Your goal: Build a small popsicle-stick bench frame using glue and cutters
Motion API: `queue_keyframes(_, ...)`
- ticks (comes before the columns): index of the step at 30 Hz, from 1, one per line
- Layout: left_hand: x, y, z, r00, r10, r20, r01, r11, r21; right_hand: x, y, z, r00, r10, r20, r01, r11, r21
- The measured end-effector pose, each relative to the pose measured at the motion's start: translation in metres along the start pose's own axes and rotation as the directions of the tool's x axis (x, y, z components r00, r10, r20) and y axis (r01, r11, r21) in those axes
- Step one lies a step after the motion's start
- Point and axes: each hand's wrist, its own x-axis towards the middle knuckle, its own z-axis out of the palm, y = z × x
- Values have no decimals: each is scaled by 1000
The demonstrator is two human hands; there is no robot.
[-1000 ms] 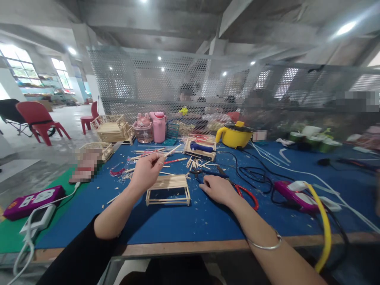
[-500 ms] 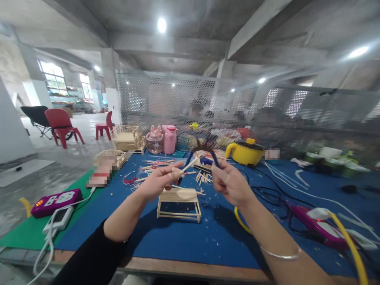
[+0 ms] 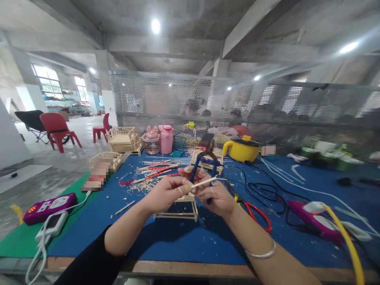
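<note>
My left hand, fingers closed, pinches a thin wooden stick that points right, across the front of my right hand. My right hand is closed around blue-handled pliers, whose dark jaws point up and away from me. The two hands are close together, and the stick's right end lies in front of one handle. Below them a small frame of wooden sticks stands on the blue mat, its top partly hidden by my hands.
Loose wooden and red sticks with scraps lie behind my left hand. A single stick lies at left. Red handles of a tool lie beside my right wrist, near black cables. A yellow pot stands behind.
My right hand has moved left with the pliers, close to my left hand. The stick has turned from pointing up and away to pointing right.
</note>
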Motion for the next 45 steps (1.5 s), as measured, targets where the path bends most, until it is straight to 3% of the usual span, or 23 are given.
queue_keyframes(2, 2, -2, -5, 989, 11, -147, -14, 1000, -16, 2, 1, -8, 999, 3, 33, -8, 990, 139)
queue_keyframes(4, 5, -6, -12, 940, 18, -342, -37, 998, -51, 5, 6, -17, 999, 19, 33, -25, 981, 193)
queue_keyframes(6, 9, -11, -19, 867, 15, -499, -58, 996, -71, 6, 13, -24, 999, 47, 10, -47, 998, 52)
queue_keyframes(9, 12, -17, -25, 803, 51, -593, -72, 997, -11, 6, 20, -27, 995, 86, 45, -73, 966, -247)
queue_keyframes(13, 10, -17, -22, 789, 129, -600, -57, 989, 138, 4, 17, -19, 988, 95, 124, -46, 936, -350)
queue_keyframes(17, 7, -12, -15, 799, 196, -568, -31, 957, 287, 2, 13, -14, 988, 104, 116, -54, 927, -371)
queue_keyframes(22, 5, -11, -12, 794, 246, -556, -40, 934, 356, 2, 14, -14, 988, 101, 113, -44, 905, -423)
queue_keyframes(31, 7, -19, -11, 818, 190, -543, -143, 981, 129, 1, 13, -13, 989, 78, 126, -9, 882, -470)
queue_keyframes(37, 7, -19, -10, 827, 217, -519, -159, 975, 155, 2, 13, -12, 989, 81, 121, -11, 871, -491)
queue_keyframes(45, 7, -18, -10, 828, 182, -531, -90, 977, 194, 1, 16, -14, 983, 65, 171, 29, 868, -496)
